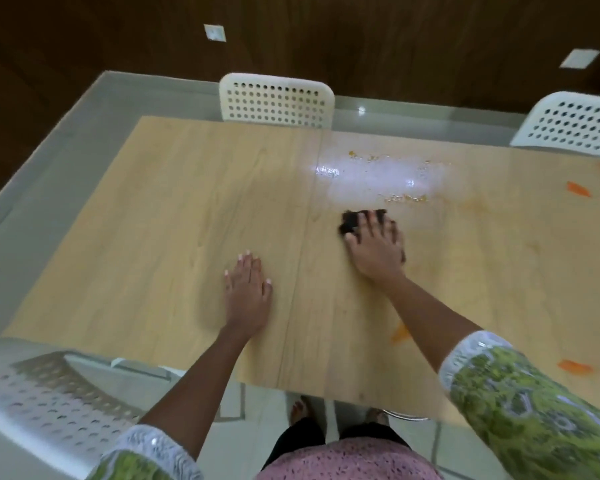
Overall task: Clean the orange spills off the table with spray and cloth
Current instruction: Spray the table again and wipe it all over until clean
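Note:
My right hand (376, 245) presses a dark cloth (352, 221) flat against the light wooden table (187, 202), fingers spread over it. Just beyond the cloth lies a wet, shiny patch (378, 174) with small orange crumbs along its edges. Solid orange spills sit further right: one at the far right (578, 189), one near the front edge (575, 367), and a fainter smear (400, 333) beside my right forearm. My left hand (246, 296) rests flat on the table, fingers straight, holding nothing. No spray bottle is in view.
Two white perforated chairs stand at the table's far side, one in the middle (276, 100) and one at the right (574, 124). A third white chair (49, 403) stands at the near left. Pale tiled floor surrounds the table, with a dark wood wall behind.

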